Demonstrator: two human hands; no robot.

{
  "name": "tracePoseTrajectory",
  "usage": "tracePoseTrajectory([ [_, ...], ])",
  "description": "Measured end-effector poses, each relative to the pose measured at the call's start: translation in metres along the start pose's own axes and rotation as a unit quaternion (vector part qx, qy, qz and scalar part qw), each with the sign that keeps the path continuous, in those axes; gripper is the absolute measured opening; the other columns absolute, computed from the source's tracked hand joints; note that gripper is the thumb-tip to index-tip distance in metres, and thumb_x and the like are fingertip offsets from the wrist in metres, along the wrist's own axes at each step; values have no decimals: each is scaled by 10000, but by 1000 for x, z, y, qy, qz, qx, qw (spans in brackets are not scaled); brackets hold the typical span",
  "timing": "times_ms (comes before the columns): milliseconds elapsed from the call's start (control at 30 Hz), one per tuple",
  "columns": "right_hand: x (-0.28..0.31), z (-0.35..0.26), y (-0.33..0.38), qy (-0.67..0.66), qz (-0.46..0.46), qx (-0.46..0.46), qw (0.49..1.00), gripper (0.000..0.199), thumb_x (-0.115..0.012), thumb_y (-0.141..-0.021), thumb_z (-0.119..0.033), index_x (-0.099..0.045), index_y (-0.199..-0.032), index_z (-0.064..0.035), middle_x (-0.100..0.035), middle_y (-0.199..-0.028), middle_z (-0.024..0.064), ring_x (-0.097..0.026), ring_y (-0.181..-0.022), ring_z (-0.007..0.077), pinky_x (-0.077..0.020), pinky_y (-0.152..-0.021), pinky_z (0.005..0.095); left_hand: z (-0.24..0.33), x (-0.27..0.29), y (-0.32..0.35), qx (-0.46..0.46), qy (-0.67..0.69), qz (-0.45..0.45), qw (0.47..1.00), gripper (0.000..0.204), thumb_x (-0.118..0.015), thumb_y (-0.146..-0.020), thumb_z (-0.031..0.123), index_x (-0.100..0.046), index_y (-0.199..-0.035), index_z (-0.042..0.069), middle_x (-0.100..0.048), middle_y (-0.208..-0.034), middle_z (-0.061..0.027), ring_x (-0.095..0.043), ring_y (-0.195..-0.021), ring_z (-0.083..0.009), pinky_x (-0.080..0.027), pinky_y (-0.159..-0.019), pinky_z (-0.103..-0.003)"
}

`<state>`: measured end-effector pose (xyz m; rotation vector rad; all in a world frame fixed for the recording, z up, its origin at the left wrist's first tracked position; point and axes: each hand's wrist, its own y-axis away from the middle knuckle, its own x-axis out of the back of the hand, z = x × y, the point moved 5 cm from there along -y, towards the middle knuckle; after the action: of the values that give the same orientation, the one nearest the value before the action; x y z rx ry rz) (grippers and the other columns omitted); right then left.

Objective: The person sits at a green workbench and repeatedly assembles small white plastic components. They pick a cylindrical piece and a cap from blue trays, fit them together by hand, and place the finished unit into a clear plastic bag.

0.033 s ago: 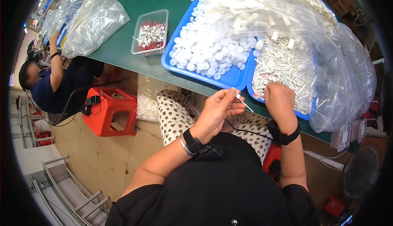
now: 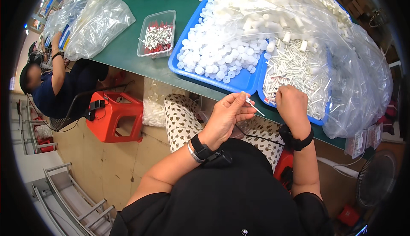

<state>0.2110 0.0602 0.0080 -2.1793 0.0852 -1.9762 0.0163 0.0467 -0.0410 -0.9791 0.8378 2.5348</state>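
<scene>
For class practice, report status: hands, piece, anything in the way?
Left hand pinching slim white piece. Right hand at near edge of blue tray, grip hidden. Clear bag overlaps far end.

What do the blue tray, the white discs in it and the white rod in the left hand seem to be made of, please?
The blue tray looks like smooth plastic, by its even colour and soft sheen. Milky translucency suggests plastic for the white discs. The white rod in the left hand is perhaps plastic, but too small to judge its finish.
</scene>
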Motion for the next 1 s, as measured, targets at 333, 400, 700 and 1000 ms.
tracePoseTrajectory([
  [333,19,-10,15,-415,48,-59,907,53,-632,-857,11,-584,-877,-2,-615,-657,64,-590,-513,119,-443,-489,261,20,-7,-1,-48,32,-2,998,452,-555,-1018,269,-475,-1348,-31,-644,-1104,-124,-658,-1010,-181,-554,-893,-297],
  [400,17,-18,20,-517,2,-59,854,74,-609,-883,28,-564,-941,22,-649,-709,61,-622,-577,93,-480,-532,233,28,-14,-1,-48,42,-4,998,453,-557,-1017,268,-473,-1347,-29,-643,-1105,-132,-658,-1004,-175,-556,-895,-296],
  [700,35,-26,23,-427,74,41,900,108,-644,-846,42,-586,-933,13,-644,-741,82,-622,-585,131,-495,-550,249,28,-25,-5,-49,35,-10,998,431,-565,-1013,267,-499,-1324,-25,-649,-1087,-133,-660,-988,-172,-558,-896,-293],
  [1000,39,-27,24,-392,91,47,914,117,-660,-840,38,-587,-926,6,-627,-726,86,-607,-552,147,-478,-518,268,27,-21,-5,-50,34,1,998,401,-565,-1013,260,-526,-1301,-17,-663,-1050,-118,-666,-967,-167,-561,-883,-290],
])
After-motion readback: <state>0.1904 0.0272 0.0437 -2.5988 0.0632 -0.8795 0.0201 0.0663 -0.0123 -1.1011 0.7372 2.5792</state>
